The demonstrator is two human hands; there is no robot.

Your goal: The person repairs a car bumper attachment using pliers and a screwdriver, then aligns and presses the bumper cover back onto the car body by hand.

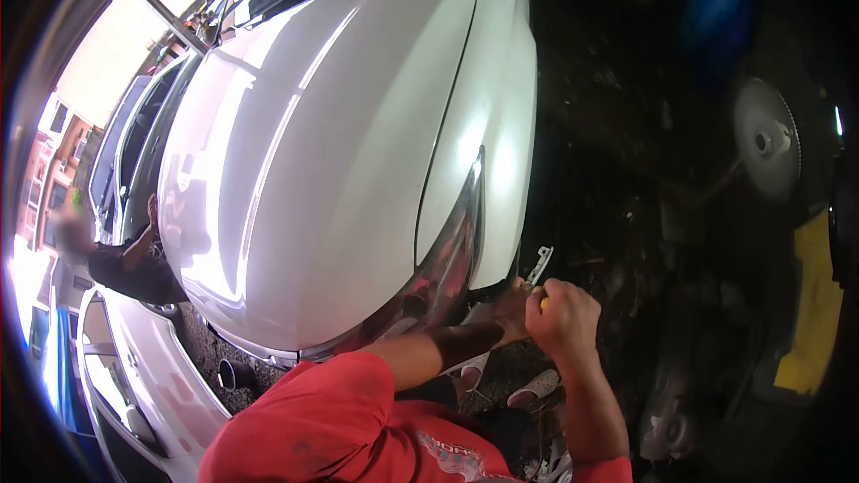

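Single head-worn camera. Looks from above wearer's red shirt (304,420), forward and steeply down. Wide lens: edges bow, dark border at corners. White hood (349,143) fills centre at close range; left hand (514,311) and right hand (565,313) near, low and right of centre; buildings (55,183) far, along left edge.

Bucket (235,374): dark, on the ground, near left
Pale car (165,367): near left, dull patches along its side
Person (134,277): dark top, left
Toothed disc (769,125): round, grey, right
Yellow panel (812,300): near right
Blue shape (716,4): far right, blurred
Buildings (61,179): far left
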